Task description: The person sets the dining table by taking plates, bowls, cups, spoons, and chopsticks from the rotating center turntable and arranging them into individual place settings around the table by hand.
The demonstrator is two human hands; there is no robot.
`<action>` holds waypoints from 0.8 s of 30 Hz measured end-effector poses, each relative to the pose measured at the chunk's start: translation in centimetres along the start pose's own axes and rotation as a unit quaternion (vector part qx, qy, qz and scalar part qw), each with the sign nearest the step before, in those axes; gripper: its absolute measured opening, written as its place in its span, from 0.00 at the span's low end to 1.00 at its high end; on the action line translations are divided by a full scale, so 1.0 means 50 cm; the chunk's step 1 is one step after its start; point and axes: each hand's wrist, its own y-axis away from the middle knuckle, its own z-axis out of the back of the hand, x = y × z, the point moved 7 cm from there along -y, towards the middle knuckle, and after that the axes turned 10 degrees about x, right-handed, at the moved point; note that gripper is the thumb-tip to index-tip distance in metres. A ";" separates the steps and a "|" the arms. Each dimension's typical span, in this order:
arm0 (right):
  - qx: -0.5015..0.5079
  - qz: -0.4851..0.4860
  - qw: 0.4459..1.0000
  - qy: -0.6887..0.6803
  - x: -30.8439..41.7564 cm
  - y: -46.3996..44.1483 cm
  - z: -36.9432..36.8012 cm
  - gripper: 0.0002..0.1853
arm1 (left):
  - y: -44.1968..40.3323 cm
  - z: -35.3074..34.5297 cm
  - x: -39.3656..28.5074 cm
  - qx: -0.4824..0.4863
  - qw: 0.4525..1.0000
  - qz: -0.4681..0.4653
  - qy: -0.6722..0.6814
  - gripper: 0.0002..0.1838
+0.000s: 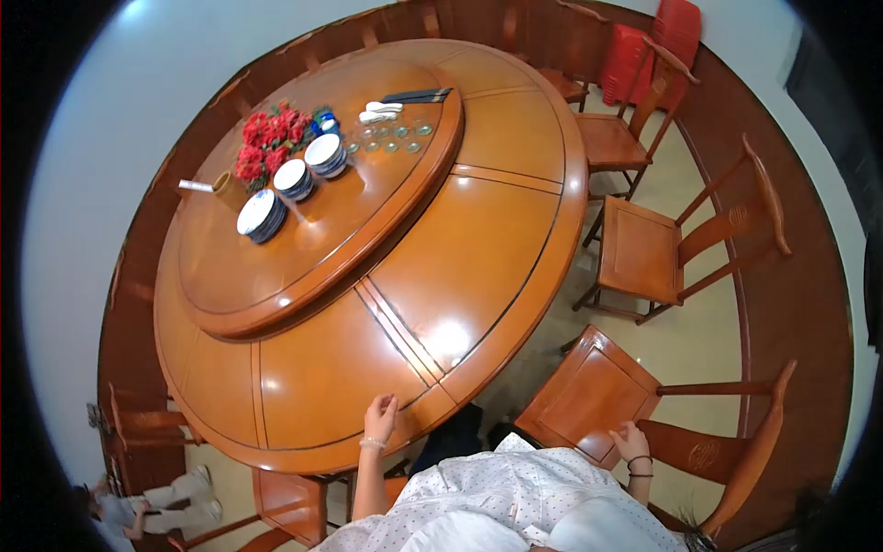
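Three crockery stacks [292,177] are standing on the turntable [230,299]. On its near side, the left hand [380,421] is bringing fingertips loosely together; to its right, the right hand [631,443] is hanging half-spread beside a chair [581,391]. Abrupt rotation could topple the stacks.

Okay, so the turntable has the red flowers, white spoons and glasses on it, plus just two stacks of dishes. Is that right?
Not quite: there are three stacks of dishes, not two, as the head view shows. The rest holds: the red flowers, white spoons and glasses are on the turntable too.
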 end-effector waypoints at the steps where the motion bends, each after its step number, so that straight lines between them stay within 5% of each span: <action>1: 0.017 0.007 1.000 0.017 0.023 -0.009 -0.007 0.19 | 0.023 0.017 -0.017 -0.014 0.998 0.050 -0.021 0.17; 2: 0.034 0.015 0.999 0.036 0.046 -0.016 -0.015 0.20 | 0.039 0.035 -0.017 -0.028 0.994 0.100 -0.041 0.17; 11: 0.130 0.039 0.990 0.050 0.203 -0.108 -0.143 0.22 | -0.085 0.236 0.155 -0.059 0.993 0.068 -0.071 0.21; 17: 0.151 0.106 0.979 0.084 0.387 -0.127 -0.129 0.23 | -0.154 0.338 0.085 -0.104 0.977 0.085 0.167 0.32; 19: 0.135 0.111 0.982 0.067 0.418 -0.141 -0.115 0.23 | -0.200 0.365 0.083 -0.110 0.928 0.077 0.348 0.38; 24: 0.151 0.096 0.981 0.078 0.462 -0.124 -0.060 0.27 | -0.341 0.424 0.078 -0.100 0.893 0.122 0.422 0.48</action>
